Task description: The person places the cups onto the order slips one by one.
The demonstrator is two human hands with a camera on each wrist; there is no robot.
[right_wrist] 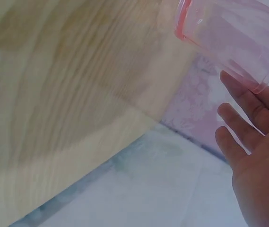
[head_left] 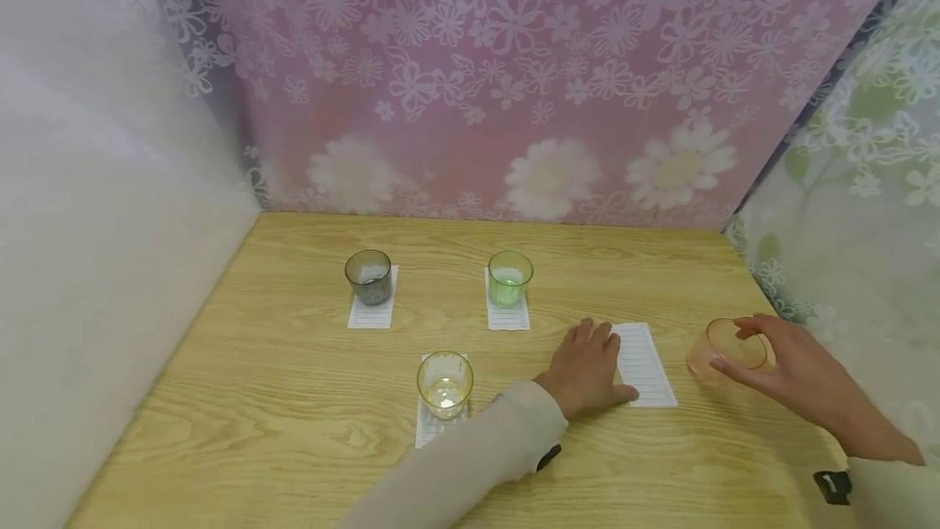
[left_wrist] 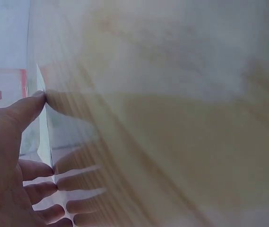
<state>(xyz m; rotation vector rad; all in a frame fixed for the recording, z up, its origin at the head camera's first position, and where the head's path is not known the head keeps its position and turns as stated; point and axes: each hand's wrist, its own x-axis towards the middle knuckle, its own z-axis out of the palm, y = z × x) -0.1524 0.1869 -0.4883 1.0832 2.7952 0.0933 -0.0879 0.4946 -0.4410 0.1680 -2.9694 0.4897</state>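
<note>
On the right of the head view my right hand [head_left: 804, 374] holds a clear pink-orange glass [head_left: 707, 359] between thumb and fingers, near its rim. The right wrist view shows that pink glass [right_wrist: 229, 38] with the index finger against it and the other fingers [right_wrist: 240, 125] spread. To the left, my left hand [head_left: 583, 374] rests on the table with its fingers spread along the left edge of a lined white sheet [head_left: 648, 367]. The left wrist view shows the thumb and fingertips touching the thin edge of that sheet [left_wrist: 44, 127].
A grey glass [head_left: 369, 277] and a green glass [head_left: 510, 277] stand on small lined sheets at the back. A yellow glass [head_left: 445, 386] stands on another sheet, beside my left forearm. Flowered curtains [head_left: 470, 104] enclose the wooden table [head_left: 279, 398].
</note>
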